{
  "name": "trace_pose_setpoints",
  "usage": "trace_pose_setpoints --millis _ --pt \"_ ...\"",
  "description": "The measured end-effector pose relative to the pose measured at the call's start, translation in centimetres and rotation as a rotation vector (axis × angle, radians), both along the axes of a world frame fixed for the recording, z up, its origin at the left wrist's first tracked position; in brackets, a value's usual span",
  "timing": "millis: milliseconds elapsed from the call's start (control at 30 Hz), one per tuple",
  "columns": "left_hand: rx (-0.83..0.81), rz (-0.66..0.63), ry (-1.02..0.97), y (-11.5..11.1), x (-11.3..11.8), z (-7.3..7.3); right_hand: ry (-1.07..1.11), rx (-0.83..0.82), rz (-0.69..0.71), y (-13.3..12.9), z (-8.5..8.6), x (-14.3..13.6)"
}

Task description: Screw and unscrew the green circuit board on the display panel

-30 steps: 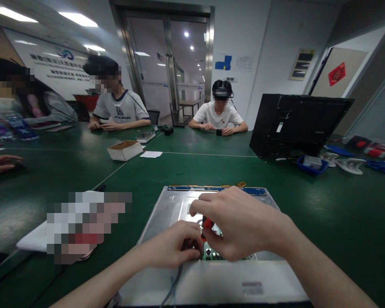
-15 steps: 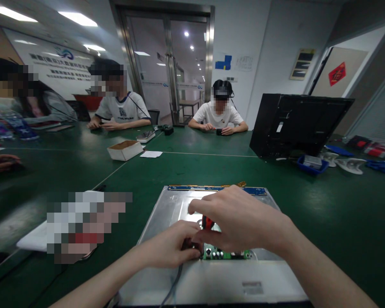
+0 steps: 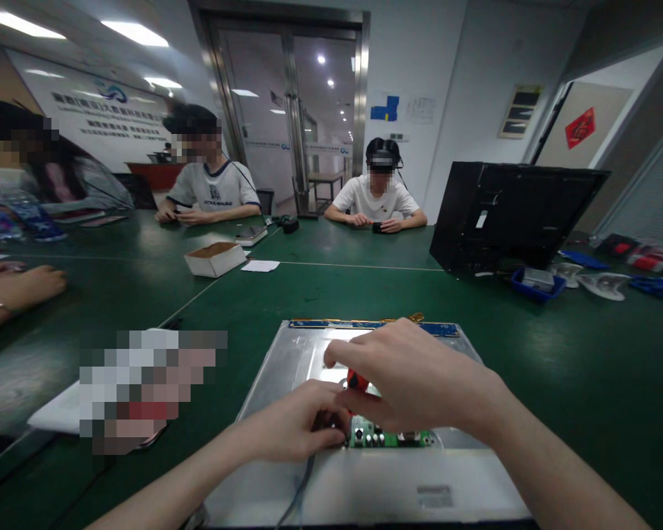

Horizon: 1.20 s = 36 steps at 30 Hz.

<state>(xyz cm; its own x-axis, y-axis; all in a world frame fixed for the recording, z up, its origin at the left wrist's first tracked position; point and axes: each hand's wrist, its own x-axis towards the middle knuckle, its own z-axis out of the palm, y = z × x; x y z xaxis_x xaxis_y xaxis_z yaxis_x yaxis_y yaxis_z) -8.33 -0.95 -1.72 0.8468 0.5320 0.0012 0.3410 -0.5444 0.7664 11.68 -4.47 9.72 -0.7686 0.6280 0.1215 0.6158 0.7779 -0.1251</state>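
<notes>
A silver metal panel (image 3: 376,478) lies flat in front of me, with a blue strip along its far edge. On it sits a green circuit board (image 3: 390,434), partly hidden under my hands. My right hand (image 3: 403,375) is closed round a red and black screwdriver handle (image 3: 356,380) above the board. My left hand (image 3: 295,421) is pinched at the board's left edge, and what its fingertips hold is hidden. A dark cable (image 3: 303,486) runs from beneath my left hand toward the near edge of the panel.
A white open box (image 3: 215,260) and paper (image 3: 261,266) lie beyond the panel. At right stand a black monitor (image 3: 513,213) and a blue tray (image 3: 537,288). People sit across the green table (image 3: 586,368); another person's hands (image 3: 25,288) rest at left.
The other person's hands at far left have come further into view. The screwdriver handle has turned slightly in my right hand; my left hand has barely moved.
</notes>
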Motion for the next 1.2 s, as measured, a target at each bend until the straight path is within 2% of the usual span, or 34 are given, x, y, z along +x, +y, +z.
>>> trace_pose_setpoints --millis 300,633,800,1000,1200 --pt "0.07 -0.043 0.005 0.4 -0.2 -0.4 0.021 0.026 0.054 -0.3 0.1 0.2" --pt "-0.008 -0.03 -0.002 0.3 0.0 -0.1 -0.013 0.009 0.003 0.0 0.1 -0.1" --pt "-0.014 -0.037 -0.02 0.3 0.0 -0.5 -0.006 0.007 0.0 0.1 0.1 -0.1" --pt "-0.069 0.017 -0.031 0.0 -0.1 -1.1 0.001 0.023 -0.007 0.1 -0.1 -0.1" --pt "0.024 -0.028 -0.071 0.3 -0.1 -0.9 -0.007 0.009 -0.016 0.1 0.0 -0.1"
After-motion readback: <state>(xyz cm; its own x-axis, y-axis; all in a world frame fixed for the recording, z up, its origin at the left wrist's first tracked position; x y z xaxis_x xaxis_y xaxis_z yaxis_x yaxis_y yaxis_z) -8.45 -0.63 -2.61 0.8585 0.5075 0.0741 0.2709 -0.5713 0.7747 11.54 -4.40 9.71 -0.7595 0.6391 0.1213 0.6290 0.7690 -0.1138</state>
